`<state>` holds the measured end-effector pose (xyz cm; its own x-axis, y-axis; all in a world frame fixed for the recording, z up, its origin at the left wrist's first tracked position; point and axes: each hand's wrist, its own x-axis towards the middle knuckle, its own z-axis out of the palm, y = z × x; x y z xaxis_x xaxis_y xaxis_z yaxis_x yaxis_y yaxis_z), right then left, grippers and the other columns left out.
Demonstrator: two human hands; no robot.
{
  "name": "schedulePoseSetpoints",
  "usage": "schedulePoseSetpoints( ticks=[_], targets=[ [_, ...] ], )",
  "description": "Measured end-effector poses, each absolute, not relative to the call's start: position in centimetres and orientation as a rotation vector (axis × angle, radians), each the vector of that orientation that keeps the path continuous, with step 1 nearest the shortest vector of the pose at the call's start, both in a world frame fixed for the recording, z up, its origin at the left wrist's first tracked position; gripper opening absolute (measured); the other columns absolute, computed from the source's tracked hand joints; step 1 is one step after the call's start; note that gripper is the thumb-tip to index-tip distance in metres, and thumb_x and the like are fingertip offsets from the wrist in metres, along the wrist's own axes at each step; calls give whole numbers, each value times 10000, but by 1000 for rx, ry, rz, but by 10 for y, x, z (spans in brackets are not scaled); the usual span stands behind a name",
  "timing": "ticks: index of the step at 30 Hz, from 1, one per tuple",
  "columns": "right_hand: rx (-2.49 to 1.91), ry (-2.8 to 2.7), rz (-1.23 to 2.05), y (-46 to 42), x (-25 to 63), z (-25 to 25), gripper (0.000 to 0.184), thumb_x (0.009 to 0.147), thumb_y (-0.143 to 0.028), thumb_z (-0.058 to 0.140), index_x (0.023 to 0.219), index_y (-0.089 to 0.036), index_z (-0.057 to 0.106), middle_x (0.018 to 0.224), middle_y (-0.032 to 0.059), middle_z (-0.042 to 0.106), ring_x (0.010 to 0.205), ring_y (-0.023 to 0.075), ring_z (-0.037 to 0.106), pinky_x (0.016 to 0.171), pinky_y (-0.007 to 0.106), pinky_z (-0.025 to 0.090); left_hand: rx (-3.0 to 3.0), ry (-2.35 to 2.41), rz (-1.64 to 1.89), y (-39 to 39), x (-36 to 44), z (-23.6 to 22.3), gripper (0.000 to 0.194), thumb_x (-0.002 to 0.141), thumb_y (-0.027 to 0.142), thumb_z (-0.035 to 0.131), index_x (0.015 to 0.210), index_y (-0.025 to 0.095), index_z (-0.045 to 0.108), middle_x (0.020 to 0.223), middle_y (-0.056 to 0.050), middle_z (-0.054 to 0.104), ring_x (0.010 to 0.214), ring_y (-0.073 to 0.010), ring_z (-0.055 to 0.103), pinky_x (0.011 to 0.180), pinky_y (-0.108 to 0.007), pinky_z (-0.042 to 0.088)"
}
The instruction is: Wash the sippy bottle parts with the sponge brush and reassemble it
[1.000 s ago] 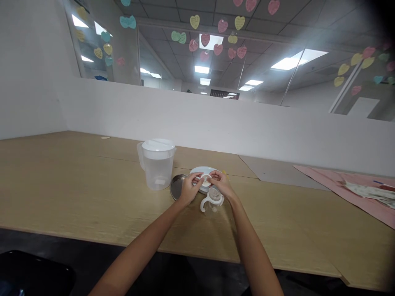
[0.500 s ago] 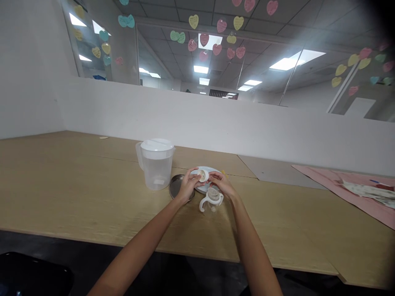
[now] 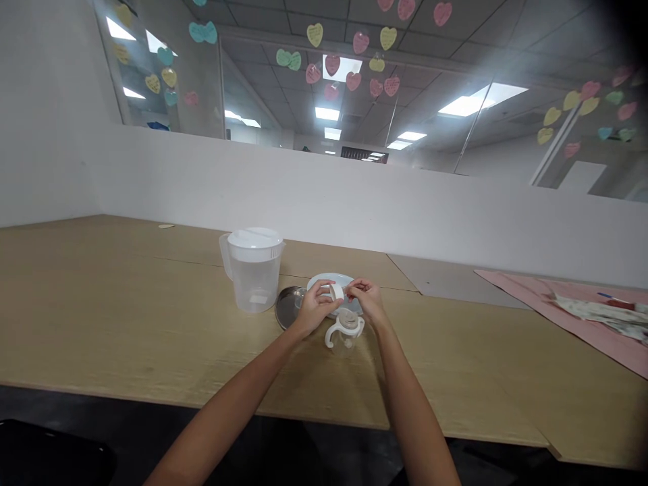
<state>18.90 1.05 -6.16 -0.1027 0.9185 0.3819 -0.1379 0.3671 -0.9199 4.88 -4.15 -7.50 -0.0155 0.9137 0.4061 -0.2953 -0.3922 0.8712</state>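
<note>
My left hand [image 3: 314,307] grips a white bottle collar [image 3: 336,291] by its rim, tilted so its side faces right. Just right of the collar, my right hand [image 3: 367,298] is closed in a pinch; whatever its fingertips hold is too small to make out. Below both hands a clear baby bottle [image 3: 345,337] with white side handles stands upright on the table, its neck uncovered. Under my hands lies a pale blue-white plate [image 3: 324,277], partly hidden by them. A round metal tray [image 3: 286,310] sits to the left, partly behind my left hand.
A clear lidded pitcher [image 3: 256,277] stands left of the tray on the wooden table [image 3: 152,324]. Pink cloth [image 3: 526,290] with other items lies at the right, beside a grey sheet [image 3: 445,280]. A white wall [image 3: 324,196] rises behind the table.
The white collar has turned from facing me to edge-on. My right hand has drawn slightly right, away from it, with fingers pinched. The view has shifted slightly.
</note>
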Motion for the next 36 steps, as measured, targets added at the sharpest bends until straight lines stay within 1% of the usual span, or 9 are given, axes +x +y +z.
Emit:
schedulePoseSetpoints(
  ticks=[6, 12, 16, 20, 24, 26, 29, 33, 36],
  targets=[
    [-823, -1238, 998, 14, 186, -63, 60, 498, -180, 644, 500, -176, 584, 436, -25, 547, 392, 92, 451, 429, 241, 368, 1369, 795, 1643, -41, 48, -76, 406, 554, 218, 731, 906, 181, 533, 775, -20, 608, 584, -102, 588, 525, -179, 453],
    [-846, -1260, 991, 19, 186, -70, 76, 519, -203, 657, 545, -166, 596, 473, -16, 560, 427, 105, 493, 469, 255, 420, 1336, 804, 1693, -38, 47, -79, 427, 509, 200, 757, 881, 186, 548, 841, -28, 609, 608, -120, 595, 545, -199, 453],
    [-791, -1290, 979, 14, 186, -64, 118, 531, -236, 658, 594, -175, 579, 549, -14, 564, 487, 114, 507, 513, 279, 460, 1405, 746, 1650, -41, 46, -78, 431, 627, 233, 691, 1028, 201, 537, 946, -63, 611, 790, -163, 607, 709, -244, 461],
    [-733, -1217, 704, -2, 189, -49, 120, 568, -238, 623, 645, -185, 548, 634, -14, 541, 590, 110, 501, 577, 254, 454, 1597, 830, 1681, -51, 43, -79, 492, 739, 276, 587, 1204, 218, 440, 1099, -80, 576, 1036, -202, 522, 914, -303, 365],
    [-678, -1284, 551, -24, 194, -41, 100, 618, -200, 559, 715, -177, 565, 703, -5, 552, 646, 110, 516, 597, 233, 432, 2145, 978, 1430, -58, 43, -83, 700, 651, 382, 656, 1260, 192, 365, 1057, -66, 589, 1061, -246, 487, 980, -401, 298],
    [-638, -1392, 557, -34, 194, -43, 121, 639, -171, 529, 749, -180, 579, 735, -1, 563, 672, 117, 536, 621, 243, 440, 2356, 1034, 1329, -58, 45, -84, 786, 605, 454, 669, 1261, 166, 346, 1104, -91, 562, 1101, -269, 456, 1005, -439, 264],
    [-611, -1615, 530, -45, 192, -51, 177, 651, -130, 503, 779, -192, 609, 775, 11, 575, 737, 136, 553, 681, 269, 454, 2496, 1086, 1301, -55, 47, -87, 801, 592, 507, 653, 1247, 167, 343, 1174, -104, 519, 1120, -268, 448, 1042, -453, 208],
    [-668, -1750, 423, -48, 195, -62, 204, 659, -119, 501, 777, -203, 645, 771, 23, 578, 772, 155, 550, 708, 288, 456, 2513, 1103, 1324, -54, 48, -88, 714, 617, 452, 632, 1214, 167, 363, 984, -55, 594, 985, -224, 534, 1048, -444, 207],
    [-654, -1697, 528, -42, 201, -68, 221, 664, -130, 493, 798, -206, 651, 795, 27, 600, 769, 158, 561, 707, 290, 458, 2524, 1109, 1323, -54, 48, -88, 698, 600, 401, 634, 1202, 165, 373, 939, -47, 595, 976, -229, 527, 1028, -443, 240]
  ],
)
